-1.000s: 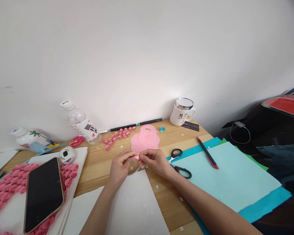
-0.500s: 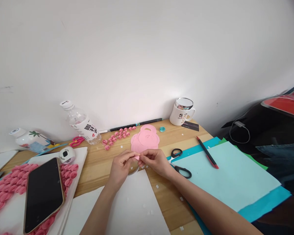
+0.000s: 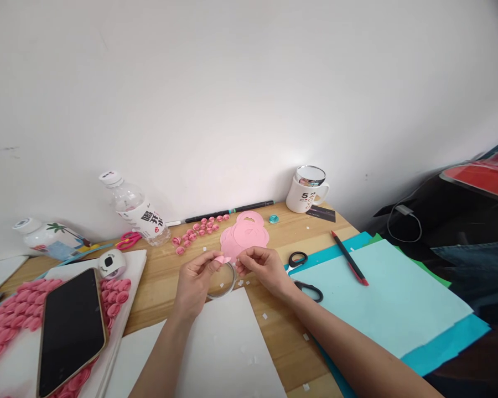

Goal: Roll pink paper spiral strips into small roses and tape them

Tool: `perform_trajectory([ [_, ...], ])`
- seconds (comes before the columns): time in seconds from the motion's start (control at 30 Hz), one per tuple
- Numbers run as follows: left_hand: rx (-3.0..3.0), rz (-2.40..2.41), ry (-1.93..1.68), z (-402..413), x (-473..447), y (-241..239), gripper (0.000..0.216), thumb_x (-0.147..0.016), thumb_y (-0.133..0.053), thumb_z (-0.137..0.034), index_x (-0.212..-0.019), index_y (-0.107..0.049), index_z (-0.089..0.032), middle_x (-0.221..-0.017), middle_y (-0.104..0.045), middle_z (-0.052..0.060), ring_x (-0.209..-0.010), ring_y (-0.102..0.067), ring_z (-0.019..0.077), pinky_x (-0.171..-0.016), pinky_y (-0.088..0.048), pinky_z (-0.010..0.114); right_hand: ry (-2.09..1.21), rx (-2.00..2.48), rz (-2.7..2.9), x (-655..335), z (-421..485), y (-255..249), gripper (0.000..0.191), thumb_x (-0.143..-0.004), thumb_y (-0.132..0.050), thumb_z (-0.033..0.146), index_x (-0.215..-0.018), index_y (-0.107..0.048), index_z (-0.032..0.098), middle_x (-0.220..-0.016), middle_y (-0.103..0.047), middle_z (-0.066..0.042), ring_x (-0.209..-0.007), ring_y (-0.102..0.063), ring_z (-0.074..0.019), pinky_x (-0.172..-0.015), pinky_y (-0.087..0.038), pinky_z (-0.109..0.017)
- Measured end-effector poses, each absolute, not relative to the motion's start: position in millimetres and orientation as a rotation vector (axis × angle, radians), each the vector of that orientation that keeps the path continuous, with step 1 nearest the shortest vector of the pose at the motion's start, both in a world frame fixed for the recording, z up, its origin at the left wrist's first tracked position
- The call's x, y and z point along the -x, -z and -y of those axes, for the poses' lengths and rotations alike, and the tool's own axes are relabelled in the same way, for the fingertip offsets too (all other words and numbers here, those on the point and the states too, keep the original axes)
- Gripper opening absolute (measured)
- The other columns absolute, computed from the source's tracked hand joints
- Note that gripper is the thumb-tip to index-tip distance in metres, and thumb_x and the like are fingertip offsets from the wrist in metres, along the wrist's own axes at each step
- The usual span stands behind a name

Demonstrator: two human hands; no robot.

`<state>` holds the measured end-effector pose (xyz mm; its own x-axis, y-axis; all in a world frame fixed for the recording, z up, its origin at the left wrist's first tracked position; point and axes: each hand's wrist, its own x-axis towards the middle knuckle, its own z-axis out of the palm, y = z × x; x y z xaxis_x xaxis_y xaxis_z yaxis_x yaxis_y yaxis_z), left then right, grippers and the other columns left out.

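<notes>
Hands have drawn apart since the earlier frame — where both sets of fingertips met over the pink piece (image 3: 222,259), the left hand (image 3: 194,282) now has it alone. Thumb and finger pinch it firmly, and a pointed end sticks out toward the right hand (image 3: 265,271). That hand's fingertips are bunched close together just beside the piece, apart from it; whether they grip something small, I cannot tell. With the gap wider, more of the ring (image 3: 234,281) shows beneath.

As for progress, the piece looks curled but not obviously finished. Already rolled are the loose pink rosettes (image 3: 193,236) toward the wall, one teal rosette (image 3: 273,219), and the many pink ones on the white board (image 3: 14,354), partly under the phone (image 3: 71,331). Flat and seemingly unrolled — the overlapping pink discs (image 3: 245,235) just beyond the hands. Scissors (image 3: 291,268) lie unheld to the right.
</notes>
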<state>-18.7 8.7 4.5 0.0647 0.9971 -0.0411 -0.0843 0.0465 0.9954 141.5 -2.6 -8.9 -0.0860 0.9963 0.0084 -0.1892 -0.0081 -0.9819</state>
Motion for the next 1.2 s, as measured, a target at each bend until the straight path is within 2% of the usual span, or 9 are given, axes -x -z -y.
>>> perform_trajectory([
  [0.1,-0.964,-0.982,-1.153,-8.9,19.8,-6.4,0.024,-0.060,-0.073,-0.029,-0.080,-0.070,-0.017,-0.074,-0.067,0.002,-0.072,-0.058,0.0136,-0.075,-0.045,0.028,-1.271,1.058,1.318,-140.1,7.0,10.2,0.026,-0.076,-0.056,0.036,-0.061,-0.058,0.015,-0.058,-0.061,-0.001,-0.055,-0.058,-0.0119,-0.056,-0.050,-0.025],
  [0.27,-0.900,-0.919,-1.043,-4.4,16.6,-14.5,0.022,-0.060,-0.074,-0.027,-0.078,-0.071,-0.016,-0.072,-0.066,0.002,-0.069,-0.056,0.0113,-0.073,-0.045,0.026,-0.935,1.021,1.468,-138.4,10.3,16.3,0.010,-0.072,-0.062,0.025,-0.076,-0.058,0.017,-0.076,-0.063,-0.002,-0.071,-0.060,-0.0138,-0.070,-0.050,-0.028],
  [0.4,-0.932,-0.905,-0.988,-2.2,14.0,-16.2,0.020,-0.065,-0.071,-0.027,-0.080,-0.070,-0.015,-0.076,-0.066,0.003,-0.073,-0.056,0.0121,-0.074,-0.044,0.026,-0.606,0.993,1.513,-141.1,8.6,13.8,0.005,-0.076,-0.058,0.018,-0.081,-0.059,0.018,-0.076,-0.064,-0.004,-0.072,-0.060,-0.0140,-0.067,-0.050,-0.027],
  [0.5,-0.950,-0.897,-0.947,-1.8,13.2,-16.1,0.019,-0.067,-0.070,-0.027,-0.081,-0.070,-0.015,-0.076,-0.065,0.004,-0.073,-0.056,0.0126,-0.074,-0.044,0.027,-0.431,0.926,1.594,-142.4,8.3,11.1,0.011,-0.079,-0.053,0.012,-0.080,-0.060,0.019,-0.077,-0.064,-0.005,-0.073,-0.060,-0.0142,-0.065,-0.049,-0.027],
  [0.8,-0.952,-0.892,-0.935,-1.6,12.9,-15.8,0.017,-0.068,-0.069,-0.027,-0.080,-0.069,-0.015,-0.071,-0.062,0.002,-0.067,-0.053,0.0104,-0.069,-0.043,0.024,-0.367,0.916,1.668,-140.3,9.8,16.1,0.012,-0.079,-0.053,0.010,-0.086,-0.057,0.019,-0.075,-0.062,-0.004,-0.071,-0.058,-0.0134,-0.062,-0.049,-0.026],
  [1.0,-0.927,-0.909,-0.930,-1.2,12.2,-17.5,0.018,-0.066,-0.070,-0.027,-0.080,-0.069,-0.014,-0.070,-0.061,0.002,-0.066,-0.052,0.0103,-0.067,-0.042,0.024,-0.291,0.879,1.697,-140.7,9.5,19.7,0.013,-0.079,-0.053,0.010,-0.085,-0.061,0.019,-0.080,-0.063,-0.006,-0.073,-0.060,-0.0134,-0.062,-0.050,-0.024],
  [1.2,-0.941,-0.874,-0.926,-1.4,12.7,-17.5,0.017,-0.069,-0.068,-0.026,-0.082,-0.068,-0.014,-0.076,-0.062,0.004,-0.072,-0.053,0.0120,-0.070,-0.042,0.025,-0.337,0.878,1.694,-140.9,10.6,18.6,0.014,-0.079,-0.052,0.010,-0.084,-0.061,0.019,-0.078,-0.063,-0.006,-0.074,-0.060,-0.0143,-0.063,-0.051,-0.025],
])
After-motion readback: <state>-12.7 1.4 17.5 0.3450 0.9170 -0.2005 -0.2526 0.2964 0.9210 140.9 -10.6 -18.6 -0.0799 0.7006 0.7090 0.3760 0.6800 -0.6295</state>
